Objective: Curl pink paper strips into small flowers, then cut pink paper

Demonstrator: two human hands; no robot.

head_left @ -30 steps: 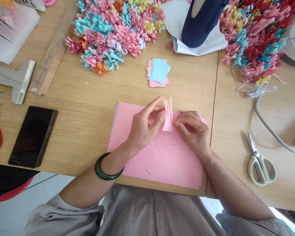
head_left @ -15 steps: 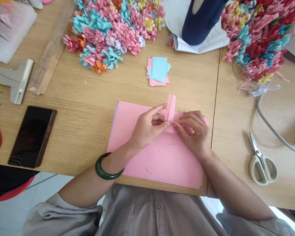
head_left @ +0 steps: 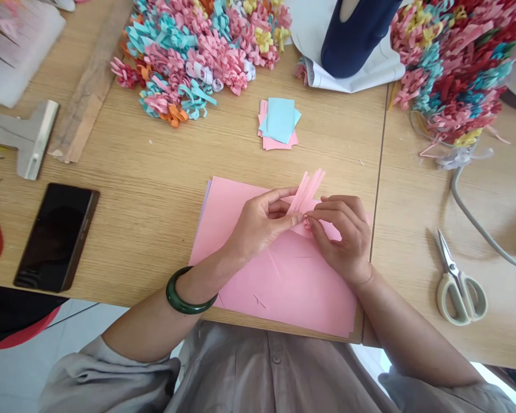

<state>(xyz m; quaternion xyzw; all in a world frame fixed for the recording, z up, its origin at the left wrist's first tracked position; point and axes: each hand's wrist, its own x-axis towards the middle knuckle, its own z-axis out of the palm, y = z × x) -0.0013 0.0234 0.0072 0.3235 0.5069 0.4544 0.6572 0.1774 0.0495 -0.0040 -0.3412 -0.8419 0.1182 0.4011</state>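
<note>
Holding a fringed pink paper (head_left: pixel 306 192) just above the stacked pink sheets (head_left: pixel 309 292), with the left hand (head_left: pixel 260 226) and right hand (head_left: pixel 346 235) nearly meeting at the tips. Gripping its lower part between left thumb and fingers, thumb in front, fingers behind, probably to steady the base and leave the upper ends free, tilting away from the wrists and to the right. Pinching beside the left thumb tip with right thumb and index, almost no gap between them, over a tiny crinkled pink bit (head_left: pixel 307 222); apparently a hold for fine control. Cannot tell whether joined to the fringe or loose. With the other right fingers loosely bent, clear of the upper ends.

Beyond the fingertips, a small pile of blue and pink paper rectangles (head_left: pixel 281 120), seemingly within reach yet out of the way. Farther beyond and leftward, a heap of curled paper fringes (head_left: pixel 189 51). Well right of the right fingers, cream-handled scissors (head_left: pixel 452 267), blades pointing away, presumably for easy pick-up. Far left of the left fingers, a black smartphone (head_left: pixel 58 235). Nearer than the fingers, thin paper slivers (head_left: pixel 260 302) on the top sheet.
</note>
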